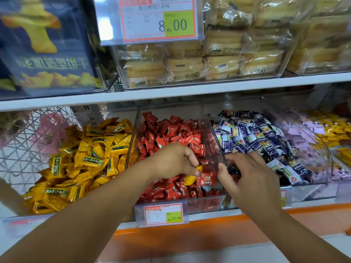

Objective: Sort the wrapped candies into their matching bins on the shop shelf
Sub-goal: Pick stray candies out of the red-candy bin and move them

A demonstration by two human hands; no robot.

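Clear divider wall (214, 141) standing tight at 3 o'clock of red candies (171, 133). Upper shelf edge (190, 92) overhanging at 12 o'clock, open gap showing above bins.

Left hand (171, 160) reaching in from 7 o'clock, thumb and fingertips pinching yellow candy (190, 179) just above red pile.

Right hand (252, 181) entering from 5 o'clock, fingers curling over divider wall beside blue-and-white candies (252, 137); grasping anything or not, cannot tell.

Yellow candy showing small, glossy, crumpled wrapper. Matching yellow pile (89, 160) lying at 9 o'clock.

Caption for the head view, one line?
Left hand pinches a yellow candy over the red bin; right hand straddles the clear divider.
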